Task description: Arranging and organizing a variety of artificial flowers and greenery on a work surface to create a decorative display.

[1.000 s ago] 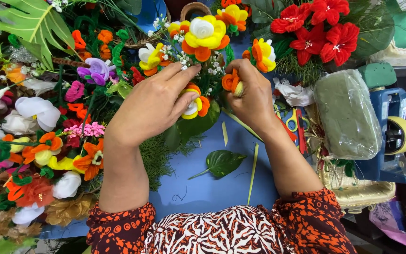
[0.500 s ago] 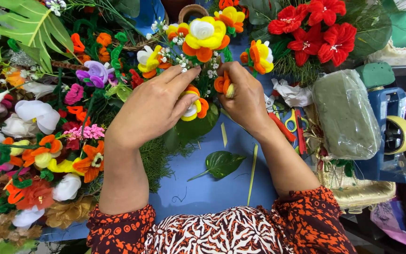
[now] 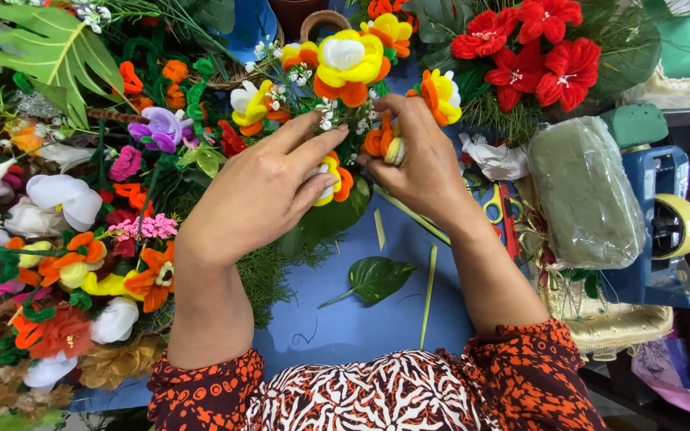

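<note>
My left hand point(image 3: 261, 191) reaches into a flower arrangement point(image 3: 345, 68) of yellow, orange and white artificial blooms, its fingers spread over a yellow-and-orange flower point(image 3: 335, 175) and sprigs of tiny white blossoms point(image 3: 327, 110). My right hand point(image 3: 421, 164) pinches a small orange-and-yellow flower point(image 3: 385, 144) at the arrangement's right side, fingers closed around it. Both hands meet at the arrangement, above a blue table surface point(image 3: 361, 327).
Piles of artificial flowers point(image 3: 65, 239) cover the left. A loose green leaf point(image 3: 377, 278) and cut stems point(image 3: 429, 291) lie on the blue surface. Right side: wrapped green foam block point(image 3: 584, 191), blue tape dispenser point(image 3: 668, 227), scissors point(image 3: 493, 207), red flowers point(image 3: 529, 48), gold basket point(image 3: 608, 323).
My right hand has shifted slightly left and up with the small orange flower, closer to the arrangement. My left hand stays almost in place over the blooms.
</note>
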